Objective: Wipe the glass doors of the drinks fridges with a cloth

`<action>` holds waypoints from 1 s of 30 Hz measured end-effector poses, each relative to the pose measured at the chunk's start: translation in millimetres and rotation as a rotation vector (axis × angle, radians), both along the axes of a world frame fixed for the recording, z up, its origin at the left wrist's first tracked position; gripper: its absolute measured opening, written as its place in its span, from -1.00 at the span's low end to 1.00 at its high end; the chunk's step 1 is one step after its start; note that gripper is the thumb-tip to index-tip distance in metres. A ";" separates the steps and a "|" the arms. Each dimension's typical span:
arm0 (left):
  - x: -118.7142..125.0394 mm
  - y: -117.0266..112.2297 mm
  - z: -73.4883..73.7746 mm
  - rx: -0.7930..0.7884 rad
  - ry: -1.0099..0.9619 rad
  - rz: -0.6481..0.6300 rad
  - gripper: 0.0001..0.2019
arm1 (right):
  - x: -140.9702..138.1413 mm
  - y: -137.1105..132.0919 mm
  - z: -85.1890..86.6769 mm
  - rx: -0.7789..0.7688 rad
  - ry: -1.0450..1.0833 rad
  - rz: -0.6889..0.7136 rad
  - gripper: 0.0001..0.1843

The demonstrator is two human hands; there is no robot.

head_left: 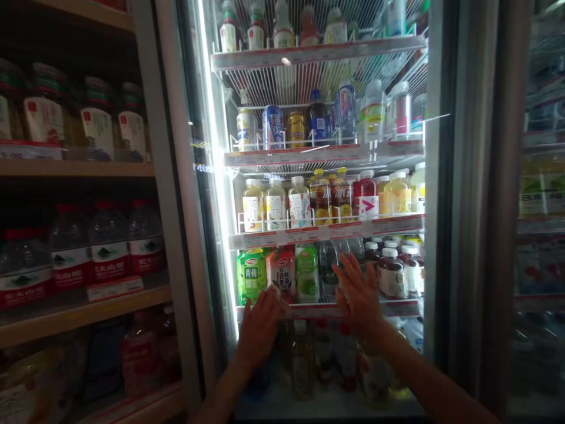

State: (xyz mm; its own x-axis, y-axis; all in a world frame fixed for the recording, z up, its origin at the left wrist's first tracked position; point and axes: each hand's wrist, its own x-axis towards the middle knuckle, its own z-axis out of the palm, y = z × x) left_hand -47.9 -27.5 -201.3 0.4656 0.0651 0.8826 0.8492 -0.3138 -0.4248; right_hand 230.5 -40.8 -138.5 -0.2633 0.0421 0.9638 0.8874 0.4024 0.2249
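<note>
Both of my hands are raised in front of a lit drinks cooler. My left hand (261, 323) is before the lower shelf edge, below a green drink carton (251, 277) and a red drink carton (282, 272). Its fingers are bent together, and a small pale patch shows at the fingertips, too blurred to name. My right hand (358, 294) is open, fingers spread, in front of clear bottles (329, 268) and left of dark bottles with white caps (392, 275). Reflections suggest glass between my hands and the drinks; contact with it cannot be made out.
Shelves above hold tea bottles (276, 205) and cans (272, 126). More bottles stand in shadow below. Wooden shelves (79, 168) with water bottles (106, 244) are on the left. A metal door frame (489, 212) runs along the right.
</note>
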 end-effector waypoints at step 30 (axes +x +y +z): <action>146.2 13.2 152.8 0.057 0.267 -0.130 -0.58 | 92.4 -5.9 3.4 0.040 0.109 -0.196 -0.40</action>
